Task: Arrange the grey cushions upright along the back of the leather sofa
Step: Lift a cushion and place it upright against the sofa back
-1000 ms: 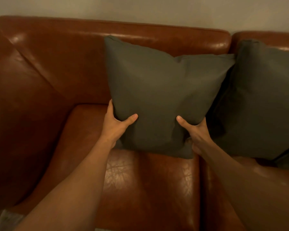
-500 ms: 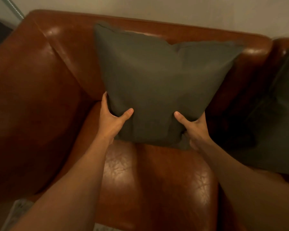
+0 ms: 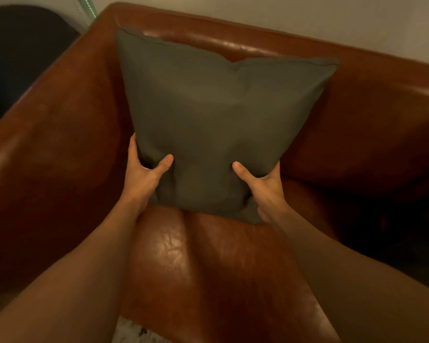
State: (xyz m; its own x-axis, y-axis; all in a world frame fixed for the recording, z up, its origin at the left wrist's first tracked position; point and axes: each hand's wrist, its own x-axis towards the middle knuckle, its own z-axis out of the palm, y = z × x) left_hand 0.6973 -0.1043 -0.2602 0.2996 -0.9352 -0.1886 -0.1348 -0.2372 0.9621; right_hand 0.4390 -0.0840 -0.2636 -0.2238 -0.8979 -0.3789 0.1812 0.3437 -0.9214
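Note:
A square grey cushion stands upright near the left end of the brown leather sofa, its top leaning toward the backrest. My left hand grips its lower left corner, thumb on the front face. My right hand grips its lower right corner the same way. The cushion's bottom edge sits just above or on the seat; I cannot tell if it touches.
The sofa's left armrest rises close beside the cushion. A dark rounded object sits beyond the armrest at the upper left. A pale wall runs behind the sofa. Dark shadow fills the seat to the right.
The cushion, held in both hands, has moved left along the sofa toward the armrest corner. The second grey cushion at the right has left the view.

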